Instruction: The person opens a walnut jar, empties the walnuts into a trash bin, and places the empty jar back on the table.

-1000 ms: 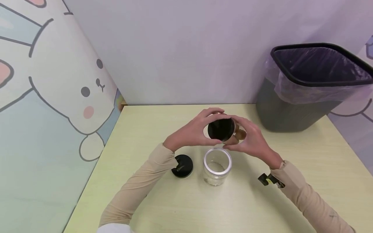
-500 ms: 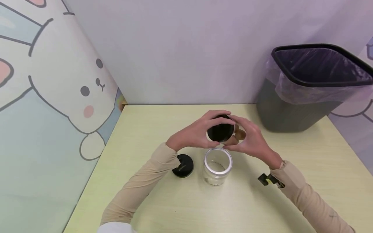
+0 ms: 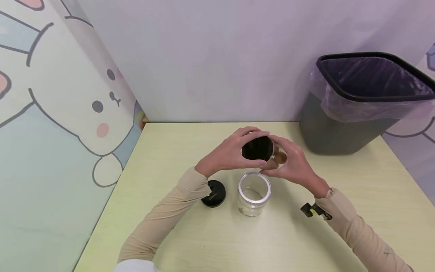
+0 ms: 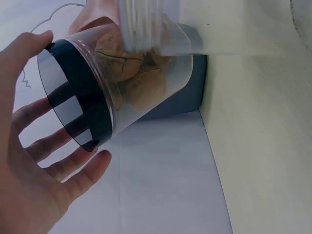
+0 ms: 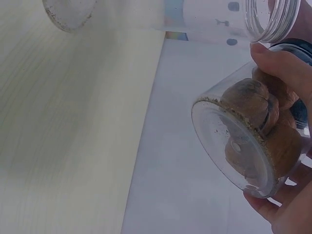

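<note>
Both hands hold a clear jar (image 3: 263,150) up, tilted with its black lid (image 3: 257,148) towards me. Walnuts (image 3: 280,156) show inside it. My left hand (image 3: 234,151) curls round the lid, and my right hand (image 3: 290,160) grips the glass body. In the left wrist view my left hand's fingers (image 4: 53,163) spread under the black lid (image 4: 75,114), with walnuts (image 4: 139,83) behind it. The right wrist view shows the jar's bottom (image 5: 231,146), the walnuts (image 5: 253,105) and my gripping fingers (image 5: 278,61). An empty open jar (image 3: 253,192) stands on the table just below.
A loose black lid (image 3: 213,192) lies on the pale wooden table (image 3: 190,151) left of the empty jar. A dark bin (image 3: 357,105) with a plastic liner stands at the back right. Walls close the left and far sides.
My left hand's fingers have shifted slightly round the black lid. The jar has stayed in the same place above the empty jar.
</note>
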### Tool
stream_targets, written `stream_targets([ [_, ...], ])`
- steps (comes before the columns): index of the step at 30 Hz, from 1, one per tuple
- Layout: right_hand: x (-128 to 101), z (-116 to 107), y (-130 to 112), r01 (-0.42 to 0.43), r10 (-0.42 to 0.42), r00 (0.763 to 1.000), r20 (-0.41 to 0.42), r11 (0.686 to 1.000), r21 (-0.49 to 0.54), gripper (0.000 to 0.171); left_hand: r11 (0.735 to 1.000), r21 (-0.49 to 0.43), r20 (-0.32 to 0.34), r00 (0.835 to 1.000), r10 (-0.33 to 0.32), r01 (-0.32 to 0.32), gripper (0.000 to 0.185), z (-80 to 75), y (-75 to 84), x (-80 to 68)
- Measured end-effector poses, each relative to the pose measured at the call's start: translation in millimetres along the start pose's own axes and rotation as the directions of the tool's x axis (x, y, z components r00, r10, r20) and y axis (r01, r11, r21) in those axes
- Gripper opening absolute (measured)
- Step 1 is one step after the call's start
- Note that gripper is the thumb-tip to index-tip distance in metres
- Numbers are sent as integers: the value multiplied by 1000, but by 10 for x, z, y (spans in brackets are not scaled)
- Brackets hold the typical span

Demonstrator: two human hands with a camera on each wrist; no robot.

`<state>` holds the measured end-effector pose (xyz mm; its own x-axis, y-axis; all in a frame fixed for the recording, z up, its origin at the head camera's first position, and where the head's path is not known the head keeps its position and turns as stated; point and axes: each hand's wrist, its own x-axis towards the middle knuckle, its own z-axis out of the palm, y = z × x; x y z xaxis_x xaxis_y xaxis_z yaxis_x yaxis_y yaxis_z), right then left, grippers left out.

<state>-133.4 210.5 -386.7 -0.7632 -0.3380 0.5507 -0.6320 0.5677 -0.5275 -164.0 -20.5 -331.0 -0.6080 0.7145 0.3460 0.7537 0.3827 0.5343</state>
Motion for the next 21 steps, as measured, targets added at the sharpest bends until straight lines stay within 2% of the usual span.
stream_targets([
  [4,-4,-9,0,1,-1,1000,-3,1000,-6,103,1000,3,15,1000,5,-5,68,-14,5,-5],
  [8,-4,-17,-3,14,-14,1000,-10,1000,-6,102,993,-48,48,993,107,-105,71,-40,-1,-9],
  [11,-2,-17,-6,13,-13,1000,-11,1000,-4,101,980,-79,74,979,191,-185,68,-47,-9,-5],
  [14,0,-14,-8,11,-11,1000,-13,1000,-10,101,968,-80,87,966,244,-237,67,-38,-18,2],
  [17,-1,-14,-13,11,-11,1000,-12,1000,-12,101,966,-77,87,963,254,-248,66,-30,-28,5],
  [21,-8,-15,-18,17,-17,1000,-12,1000,-2,101,976,-71,74,974,213,-208,67,-24,-29,4],
])
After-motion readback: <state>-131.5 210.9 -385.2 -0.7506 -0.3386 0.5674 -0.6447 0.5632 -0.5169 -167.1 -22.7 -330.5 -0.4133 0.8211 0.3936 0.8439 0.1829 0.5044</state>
